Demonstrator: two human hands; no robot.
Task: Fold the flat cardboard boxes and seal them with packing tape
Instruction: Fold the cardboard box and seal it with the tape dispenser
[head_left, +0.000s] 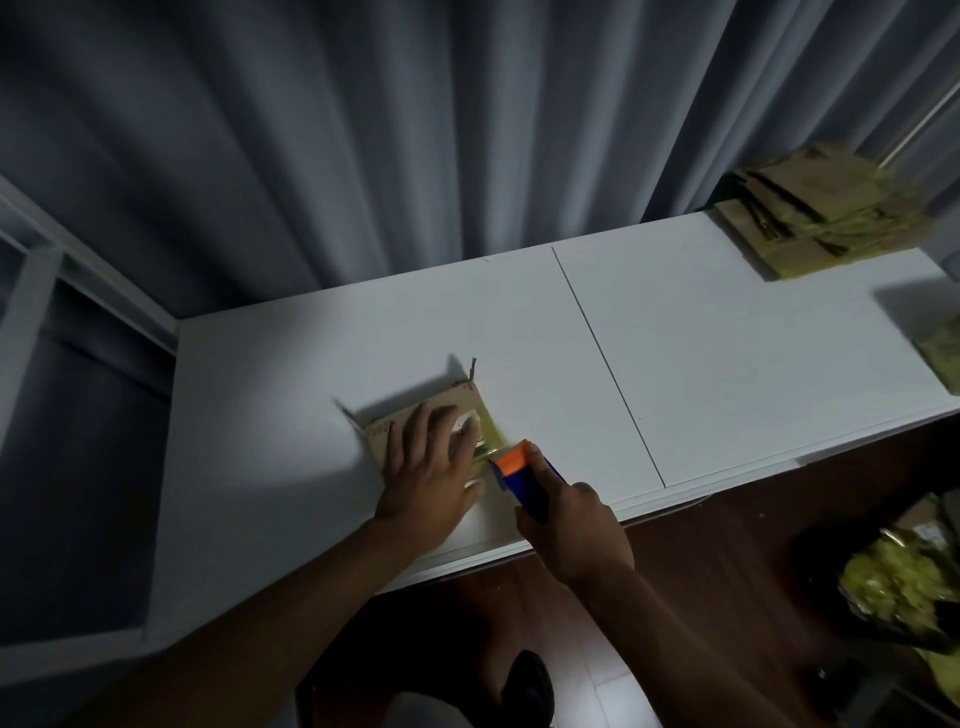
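A small brown cardboard box (395, 423) stands on the white table (727, 364), near its front edge. My left hand (431, 462) lies flat on the box top, fingers spread and pressing down. My right hand (571, 530) grips the blue handle of a tape dispenser (519, 470) with an orange head. The dispenser's head touches the box's right edge, where a strip of yellowish tape (491, 434) runs across the top. Much of the box is hidden under my left hand.
A stack of flat cardboard boxes (821, 218) lies at the table's far right corner. Another cardboard piece (943, 348) shows at the right edge. A bag of yellowish material (893, 577) sits on the floor at right. Grey curtains (415, 130) hang behind the table.
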